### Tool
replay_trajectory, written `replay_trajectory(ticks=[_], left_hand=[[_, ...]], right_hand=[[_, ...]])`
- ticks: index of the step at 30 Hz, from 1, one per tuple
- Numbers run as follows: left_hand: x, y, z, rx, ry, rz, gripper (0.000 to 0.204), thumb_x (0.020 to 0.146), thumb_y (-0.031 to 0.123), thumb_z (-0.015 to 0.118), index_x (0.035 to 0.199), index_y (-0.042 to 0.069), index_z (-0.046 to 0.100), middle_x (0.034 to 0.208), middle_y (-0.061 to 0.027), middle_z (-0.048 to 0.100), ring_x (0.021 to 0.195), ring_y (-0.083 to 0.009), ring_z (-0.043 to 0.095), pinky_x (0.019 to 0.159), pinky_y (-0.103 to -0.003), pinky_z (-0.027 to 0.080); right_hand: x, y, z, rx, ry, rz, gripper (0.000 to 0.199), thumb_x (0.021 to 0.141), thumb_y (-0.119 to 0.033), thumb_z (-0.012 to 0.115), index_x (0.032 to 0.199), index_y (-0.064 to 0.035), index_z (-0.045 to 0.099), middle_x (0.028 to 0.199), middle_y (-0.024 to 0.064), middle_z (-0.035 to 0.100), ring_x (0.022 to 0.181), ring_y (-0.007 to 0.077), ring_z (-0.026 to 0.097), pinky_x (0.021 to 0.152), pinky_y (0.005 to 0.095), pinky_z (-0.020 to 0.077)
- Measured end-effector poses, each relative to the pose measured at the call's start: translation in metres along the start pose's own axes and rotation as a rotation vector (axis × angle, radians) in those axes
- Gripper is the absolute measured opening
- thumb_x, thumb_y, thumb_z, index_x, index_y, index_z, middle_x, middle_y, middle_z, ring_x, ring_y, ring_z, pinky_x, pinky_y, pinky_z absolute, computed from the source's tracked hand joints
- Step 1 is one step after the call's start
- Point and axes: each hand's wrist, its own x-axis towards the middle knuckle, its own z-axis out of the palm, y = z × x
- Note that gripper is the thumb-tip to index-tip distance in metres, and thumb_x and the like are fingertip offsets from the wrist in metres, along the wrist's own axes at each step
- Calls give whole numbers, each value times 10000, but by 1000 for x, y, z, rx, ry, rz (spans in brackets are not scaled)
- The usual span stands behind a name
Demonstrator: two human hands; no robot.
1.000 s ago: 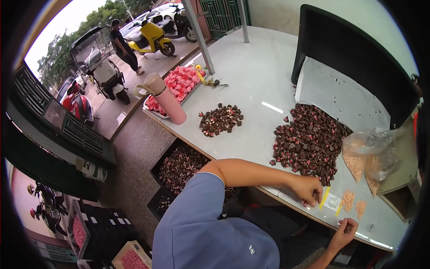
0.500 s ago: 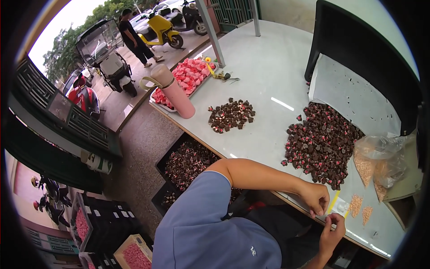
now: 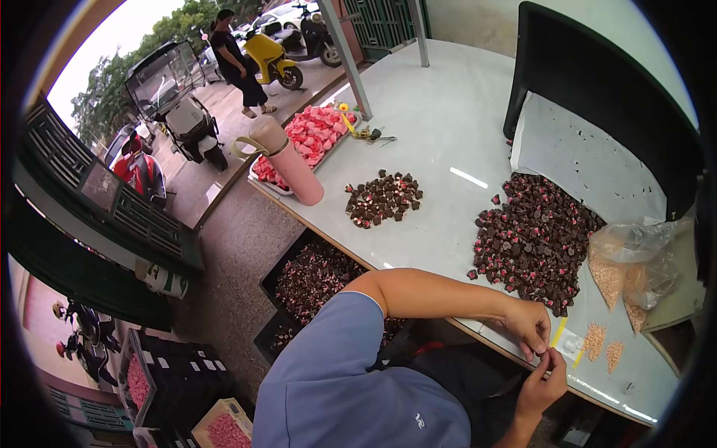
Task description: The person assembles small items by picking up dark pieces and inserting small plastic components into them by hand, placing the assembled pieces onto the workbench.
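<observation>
Over the table's front edge, my left hand (image 3: 526, 327) and my right hand (image 3: 544, 382) meet fingertip to fingertip. Both are closed in a pinch around a small dark brown piece (image 3: 539, 354), which the fingers mostly cover. Just beyond them spreads a large pile of dark brown pieces (image 3: 529, 243), many with pink centres. To the right of my fingers, yellow tape strips (image 3: 558, 331) and a small clear round item (image 3: 573, 344) lie near two little heaps of pale beige bits (image 3: 594, 342). A smaller group of dark pieces (image 3: 383, 200) sits farther left.
A pink bottle (image 3: 295, 173) stands by a tray of pink petal-like pieces (image 3: 317, 128). Plastic bags of beige bits (image 3: 635, 261) and a black bin (image 3: 597, 97) flank the large pile. Black crates (image 3: 317, 278) sit below the table's left edge. A person (image 3: 237, 63) stands outside near scooters.
My right hand has moved a little left and up against the left fingertips, and a dark piece now shows between them. The person outside has moved slightly right.
</observation>
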Motion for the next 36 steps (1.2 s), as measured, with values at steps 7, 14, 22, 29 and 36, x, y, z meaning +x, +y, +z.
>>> replay_trajectory(ticks=[7, 14, 22, 29, 36], left_hand=[[1, 0, 3, -14, 69, 8, 200, 816, -1, 765, 974, -57, 656, 919, -143, 698, 809, -226, 725, 727, -297, 618], [1, -2, 2, -81, 67, -15, 199, 823, 19, 765, 980, -43, 659, 921, -130, 702, 809, -210, 723, 724, -284, 612], [2, 0, -1, -83, 99, -6, 190, 871, 86, 740, 995, -28, 651, 899, -108, 700, 774, -174, 709, 703, -268, 596], [-9, 6, 4, 55, 37, -16, 184, 880, 95, 734, 982, -35, 654, 890, -123, 699, 774, -194, 713, 689, -294, 599], [-14, 19, 5, 169, -67, -144, 222, 893, 137, 729, 1005, -48, 676, 909, -119, 700, 816, -175, 715, 703, -266, 588]], right_hand=[[-8, -14, 17, -52, 153, 116, 154, 905, 24, 629, 1055, 58, 642, 933, 178, 699, 788, 288, 701, 673, 337, 551], [0, -15, 18, 4, 187, 170, 169, 880, 43, 640, 1048, 68, 644, 956, 180, 689, 828, 298, 688, 698, 344, 546], [4, -14, 25, -111, 191, -15, 183, 910, 43, 601, 1089, 62, 633, 999, 207, 690, 860, 309, 688, 764, 363, 546], [11, -1, -20, 267, -148, 203, 158, 867, -1, 634, 1021, 35, 632, 839, 162, 663, 737, 265, 656, 683, 320, 512], [17, 2, -26, 247, -284, 98, 91, 808, 3, 697, 863, 6, 626, 757, 137, 659, 654, 259, 670, 608, 324, 520]])
